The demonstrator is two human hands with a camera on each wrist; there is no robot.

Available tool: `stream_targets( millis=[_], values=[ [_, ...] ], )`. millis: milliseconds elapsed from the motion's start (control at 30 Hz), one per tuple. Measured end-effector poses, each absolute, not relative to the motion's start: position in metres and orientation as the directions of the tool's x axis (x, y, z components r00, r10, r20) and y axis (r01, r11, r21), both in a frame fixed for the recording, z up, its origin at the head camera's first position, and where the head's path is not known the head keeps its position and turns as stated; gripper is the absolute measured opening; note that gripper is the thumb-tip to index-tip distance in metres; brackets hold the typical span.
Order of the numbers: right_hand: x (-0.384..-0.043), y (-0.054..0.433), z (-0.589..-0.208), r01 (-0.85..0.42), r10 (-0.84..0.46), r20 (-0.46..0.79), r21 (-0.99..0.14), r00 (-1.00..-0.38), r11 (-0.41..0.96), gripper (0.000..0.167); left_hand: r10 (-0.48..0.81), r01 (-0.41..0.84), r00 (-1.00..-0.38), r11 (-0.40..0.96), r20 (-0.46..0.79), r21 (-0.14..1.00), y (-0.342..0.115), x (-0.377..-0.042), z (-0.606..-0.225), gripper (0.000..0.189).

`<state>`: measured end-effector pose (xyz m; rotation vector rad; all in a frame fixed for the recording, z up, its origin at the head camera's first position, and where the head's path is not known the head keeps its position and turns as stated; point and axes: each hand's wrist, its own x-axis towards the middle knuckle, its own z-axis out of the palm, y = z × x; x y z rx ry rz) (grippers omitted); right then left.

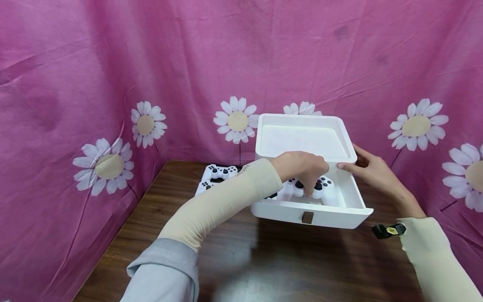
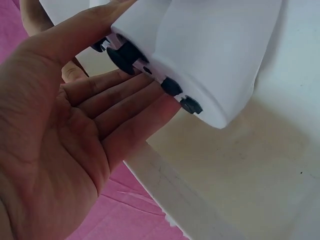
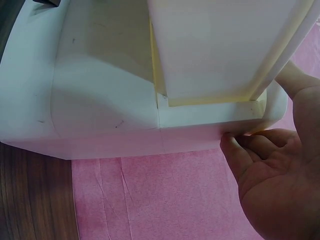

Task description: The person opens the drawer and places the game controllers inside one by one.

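A white storage box [image 1: 262, 138] stands on the table with its front drawer [image 1: 283, 212] pulled out. My left hand [image 1: 303, 165] reaches down into the drawer and grips a white game controller [image 1: 329, 196] with black thumbsticks. In the left wrist view, the thumb and fingers of the left hand [image 2: 55, 135] lie on either side of the controller [image 2: 210, 55]. My right hand [image 1: 371, 172] holds the box's right side, its thumb at the front corner under the top tray. The right wrist view shows the fingers [image 3: 237, 155] against the box wall [image 3: 190, 142].
More white controllers [image 1: 222, 172] lie on the brown wooden table [image 1: 294, 268], left of the box and partly behind my left sleeve. A pink cloth [image 1: 188, 63] with daisies hangs close behind and beside the table. The drawer front has a small brown pull [image 1: 307, 217].
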<state>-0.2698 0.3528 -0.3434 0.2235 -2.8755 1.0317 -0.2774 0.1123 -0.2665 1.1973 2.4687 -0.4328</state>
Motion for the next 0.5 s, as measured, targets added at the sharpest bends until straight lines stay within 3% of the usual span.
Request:
stream_targets(
  millis=[500],
  values=[
    [-0.27, 0.352, -0.343, -0.16, -0.107, 0.122, -0.613, -0.987, 0.774, 0.094, 0.617, 0.749, -0.598, 0.657, -0.512, -0.083, 0.109, -0.274, -0.257, 0.045]
  ],
)
